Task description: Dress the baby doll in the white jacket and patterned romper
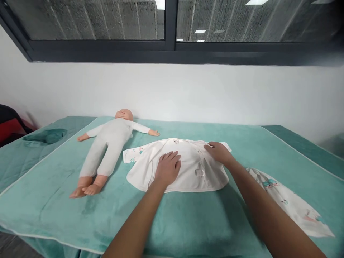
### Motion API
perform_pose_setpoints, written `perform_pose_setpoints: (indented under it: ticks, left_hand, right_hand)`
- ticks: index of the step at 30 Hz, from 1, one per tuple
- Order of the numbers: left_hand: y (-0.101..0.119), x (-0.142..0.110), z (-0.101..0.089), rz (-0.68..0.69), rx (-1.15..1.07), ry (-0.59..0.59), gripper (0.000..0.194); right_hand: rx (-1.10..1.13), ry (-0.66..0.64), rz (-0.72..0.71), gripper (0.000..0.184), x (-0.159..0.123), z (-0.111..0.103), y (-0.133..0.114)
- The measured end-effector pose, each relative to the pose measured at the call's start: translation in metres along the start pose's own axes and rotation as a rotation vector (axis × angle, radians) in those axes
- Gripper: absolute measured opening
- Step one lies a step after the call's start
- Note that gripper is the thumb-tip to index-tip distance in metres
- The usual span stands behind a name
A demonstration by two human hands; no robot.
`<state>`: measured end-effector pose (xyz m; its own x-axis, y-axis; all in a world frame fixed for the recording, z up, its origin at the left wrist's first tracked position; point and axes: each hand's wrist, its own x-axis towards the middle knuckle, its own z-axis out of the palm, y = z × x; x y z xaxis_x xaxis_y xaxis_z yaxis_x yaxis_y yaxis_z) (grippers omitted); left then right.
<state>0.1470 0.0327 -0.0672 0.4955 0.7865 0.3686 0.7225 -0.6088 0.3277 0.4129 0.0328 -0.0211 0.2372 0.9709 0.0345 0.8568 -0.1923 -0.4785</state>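
Head view: baby shirt (188,175) lies opened out on the green blanket (94,218), beside the doll (114,132). Left hand (168,168) rests flat, fingers slightly spread; right hand (219,152) curls at one shoulder, pinch unconfirmed. Risk: uneven pull against the flat palm could crease the thin fabric.

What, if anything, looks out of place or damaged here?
Nothing stands out: no spill or damage shows. The white shirt lies spread open, the doll lies face up, and the printed garment at right is just slightly creased.

Shirt (188,175) | neck label (175,141): small dark marks, illegible
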Motion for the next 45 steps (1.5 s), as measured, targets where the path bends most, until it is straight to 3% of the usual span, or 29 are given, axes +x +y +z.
perform_pose_setpoints:
  ticks: [4,10,19,26,31,34,38,42,45]
  left_hand:
    - [0.0,0.0,0.0,-0.006,-0.005,0.005,0.035]
    - [0.0,0.0,-0.001,-0.009,-0.008,-0.015,0.035]
    - [0.001,0.0,-0.004,-0.017,-0.014,-0.034,0.036]
    - [0.001,0.001,-0.002,-0.01,-0.007,-0.017,0.036]
    - [0.001,0.001,-0.002,-0.014,-0.003,-0.015,0.036]
    - [0.001,0.0,-0.002,-0.012,-0.002,-0.008,0.036]
    - [0.001,0.001,-0.002,-0.01,-0.013,0.002,0.035]
    - [0.001,0.001,-0.003,-0.016,-0.02,-0.005,0.036]
    - [0.001,0.001,-0.004,-0.017,-0.023,-0.01,0.036]
  right_hand:
    - [0.063,-0.093,-0.03,0.041,-0.01,-0.003,0.011]
    - [0.251,-0.031,-0.015,0.038,-0.027,-0.002,0.014]
    - [0.014,0.101,0.103,0.031,-0.03,-0.029,0.012]
    - [0.003,-0.003,0.016,0.035,-0.02,-0.003,0.013]
    - [-0.008,0.048,-0.106,0.031,-0.012,0.013,-0.002]
    - [0.06,0.068,-0.084,0.025,-0.008,0.014,-0.009]
    - [0.146,0.077,-0.002,0.032,-0.004,0.007,-0.018]
    - [0.253,0.022,0.057,0.034,-0.006,-0.003,-0.026]
    - [0.404,-0.13,0.089,0.036,-0.011,-0.006,-0.024]
